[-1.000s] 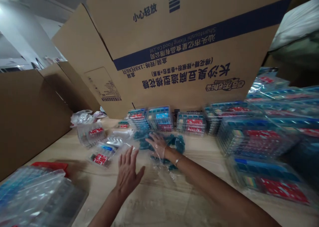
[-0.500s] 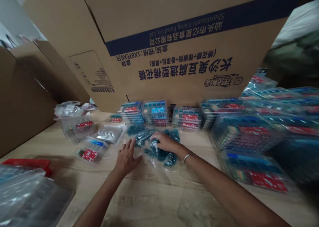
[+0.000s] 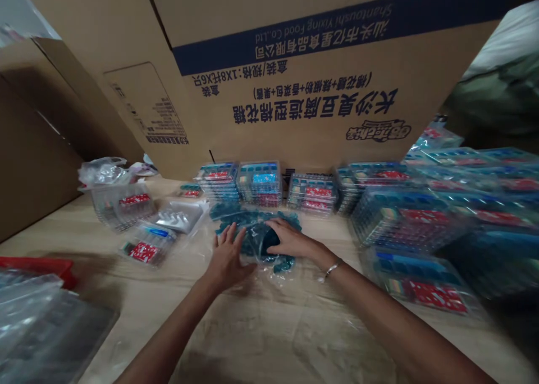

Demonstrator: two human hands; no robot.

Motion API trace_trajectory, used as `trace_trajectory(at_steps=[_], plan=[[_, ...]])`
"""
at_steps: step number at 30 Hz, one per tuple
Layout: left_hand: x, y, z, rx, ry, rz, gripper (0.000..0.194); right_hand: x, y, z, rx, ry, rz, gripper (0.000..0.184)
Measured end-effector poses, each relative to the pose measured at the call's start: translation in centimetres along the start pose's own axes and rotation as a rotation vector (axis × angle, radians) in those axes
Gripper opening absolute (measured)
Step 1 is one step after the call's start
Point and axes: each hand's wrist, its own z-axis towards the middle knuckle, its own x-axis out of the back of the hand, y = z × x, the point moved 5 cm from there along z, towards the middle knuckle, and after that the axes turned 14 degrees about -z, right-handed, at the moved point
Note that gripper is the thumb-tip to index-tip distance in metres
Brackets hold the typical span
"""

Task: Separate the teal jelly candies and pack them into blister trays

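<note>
A clear plastic bag of dark teal pieces (image 3: 256,235) lies at the middle of the table, its film spread around the pieces. My left hand (image 3: 229,257) is at the bag's near left edge, open, with fingers stretched forward and thumb out to the side. Over the bag's right part rests my right hand (image 3: 286,239), a bracelet on its wrist. Its thumb and fingers are apart around a fold of film and teal pieces, not closed on them. Whether the left fingertips press on the film I cannot tell.
A large printed carton (image 3: 295,92) stands behind the table. Stacks of filled clear trays (image 3: 259,182) line its foot, with more trays (image 3: 404,215) at right. At left lie a single filled tray (image 3: 147,246), clear packaging (image 3: 177,215), a red container (image 3: 42,266) and empty trays (image 3: 46,328).
My left hand has moved right and closer to the bag. My right hand has shifted slightly right, its fingers now more spread. The view has tilted a little.
</note>
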Motion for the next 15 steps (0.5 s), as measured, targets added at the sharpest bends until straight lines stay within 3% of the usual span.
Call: trace_trajectory(at_steps=[2, 3, 5, 9, 15], plan=[[-0.2, 3.6, -0.3, -0.175, 0.044, -0.128, 0.043, 0.6, -0.3, -0.9, -0.013, 0.003, -0.090, 0.057], [-0.8, 5.1, -0.1, -0.230, 0.002, -0.194, 0.031, 0.8, -0.6, -1.3, -0.017, -0.002, -0.144, 0.050], [-2.5, 6.2, 0.9, -0.161, -0.117, -0.209, 0.028, 1.1, -1.0, -1.5, -0.043, -0.038, -0.232, 0.045], [-4.3, 4.0, 4.1, 0.178, -0.167, 0.001, 0.029, 1.2, -0.7, -1.0, -0.193, -0.079, -0.254, 0.036], [-4.2, 2.2, 7.0, 0.167, -0.133, -0.078, 0.036, 0.7, 0.3, 0.2, -0.189, 0.024, -0.113, 0.032]])
